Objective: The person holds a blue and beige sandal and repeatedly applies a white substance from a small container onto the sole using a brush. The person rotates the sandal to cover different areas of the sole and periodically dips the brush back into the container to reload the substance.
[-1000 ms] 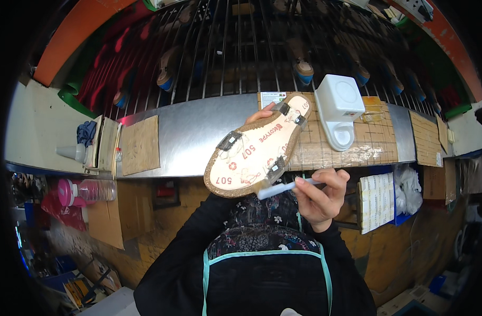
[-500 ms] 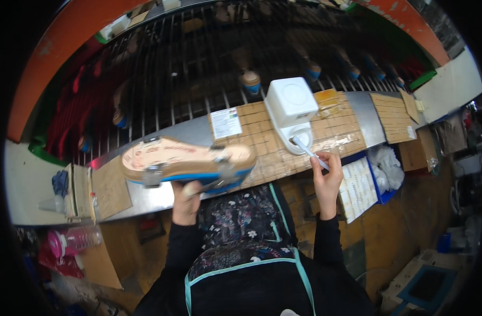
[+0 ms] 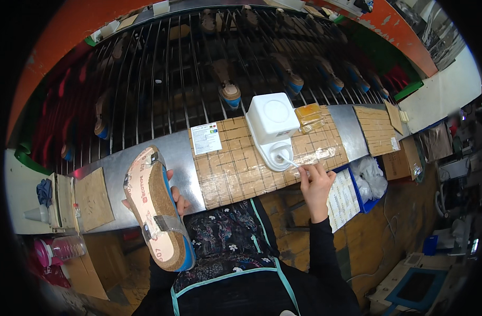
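My left hand (image 3: 181,204) is wrapped from behind around an unfinished sandal (image 3: 150,203), partly hidden by it. The sandal has a pale printed bottom face, a cork edge, grey straps folded over its sides and a blue body beneath, which looks like a shoe last. It is tilted, with its printed face toward me. My right hand (image 3: 317,188) pinches the white handle of a brush (image 3: 292,163). The brush's tip is down in the round cup (image 3: 279,149) at the foot of a white dispenser (image 3: 275,117); the bristles are hidden.
Cardboard (image 3: 227,176) covers the metal bench, with a printed sheet (image 3: 205,138) and a yellowish block (image 3: 310,117) on it. Beyond runs a barred conveyor (image 3: 172,79) carrying several similar sandals. A blue bin (image 3: 371,199) with plastic bags stands at the right.
The sandal has swung from lying crosswise to nearly lengthwise and come closer to me, its printed face turned toward me. The right hand still holds the brush at the cup.
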Motion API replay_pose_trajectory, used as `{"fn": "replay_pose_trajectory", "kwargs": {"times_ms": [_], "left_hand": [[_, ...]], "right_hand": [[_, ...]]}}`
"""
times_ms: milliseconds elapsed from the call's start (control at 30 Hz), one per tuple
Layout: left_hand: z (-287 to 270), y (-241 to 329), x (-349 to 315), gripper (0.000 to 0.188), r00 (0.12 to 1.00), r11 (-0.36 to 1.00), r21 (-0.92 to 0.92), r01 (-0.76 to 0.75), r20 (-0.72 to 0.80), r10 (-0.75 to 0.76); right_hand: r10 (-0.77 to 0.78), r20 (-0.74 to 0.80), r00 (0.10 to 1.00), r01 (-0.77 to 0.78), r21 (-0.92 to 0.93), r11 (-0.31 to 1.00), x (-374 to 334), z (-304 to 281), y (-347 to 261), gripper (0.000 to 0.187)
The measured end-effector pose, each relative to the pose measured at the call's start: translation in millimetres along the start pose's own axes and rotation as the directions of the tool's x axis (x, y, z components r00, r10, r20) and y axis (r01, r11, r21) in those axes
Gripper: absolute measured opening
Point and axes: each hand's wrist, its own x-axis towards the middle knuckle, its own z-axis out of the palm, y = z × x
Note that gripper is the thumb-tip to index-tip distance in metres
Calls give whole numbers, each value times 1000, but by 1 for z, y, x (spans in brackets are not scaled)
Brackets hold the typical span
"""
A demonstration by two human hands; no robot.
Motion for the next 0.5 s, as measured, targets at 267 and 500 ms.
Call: {"fn": "replay_pose_trajectory", "kwargs": {"times_ms": [267, 500], "left_hand": [[14, -19, 3, 101, 979, 977, 203, 60, -202, -18], [33, -48, 26, 92, 888, 770, 560, 306, -460, -18]], "right_hand": [[362, 702, 613, -789, 529, 311, -14, 17, 23, 16], [85, -13, 996, -66, 516, 854, 15, -7, -72, 12]]}}
